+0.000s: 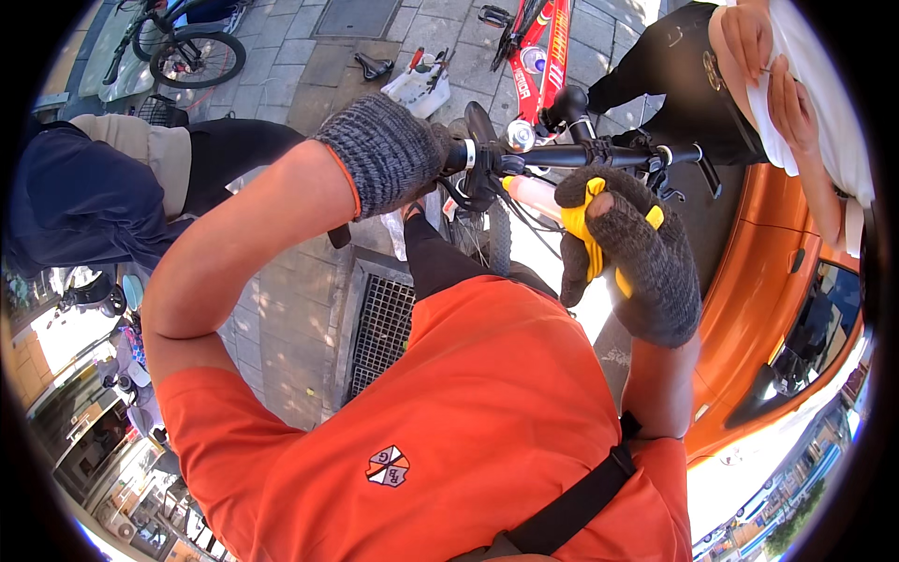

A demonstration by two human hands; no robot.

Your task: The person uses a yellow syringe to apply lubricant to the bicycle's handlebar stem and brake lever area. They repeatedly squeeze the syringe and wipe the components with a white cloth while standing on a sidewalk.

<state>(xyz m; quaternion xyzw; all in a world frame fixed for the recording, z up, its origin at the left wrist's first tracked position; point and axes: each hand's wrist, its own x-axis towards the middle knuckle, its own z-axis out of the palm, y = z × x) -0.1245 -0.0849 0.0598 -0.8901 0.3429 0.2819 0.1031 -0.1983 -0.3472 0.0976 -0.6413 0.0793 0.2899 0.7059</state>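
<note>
My left hand [384, 155], in a grey knitted glove with an orange cuff, is wrapped round the left end of a black bicycle handlebar [557, 156]. Just below the bar's right half, my right hand [651, 267] is closed on a pale pinkish, tube-like tool [536, 196] with yellow parts. Its yellow tip points left toward the bar's middle; yellow also shows between the gloved fingers, which hide the rest. The red bicycle frame [543, 66] extends away beyond the bar. Under the bar, the front wheel [498, 239] is partly hidden by my body.
A person in a white top [813, 94] stands at the right, both hands raised together. Another in dark blue [75, 197] bends at the left. An orange car [763, 258] stands close on my right. A white tool container [419, 92], a loose saddle [374, 66] and a drain grate [382, 323] are on the pavement.
</note>
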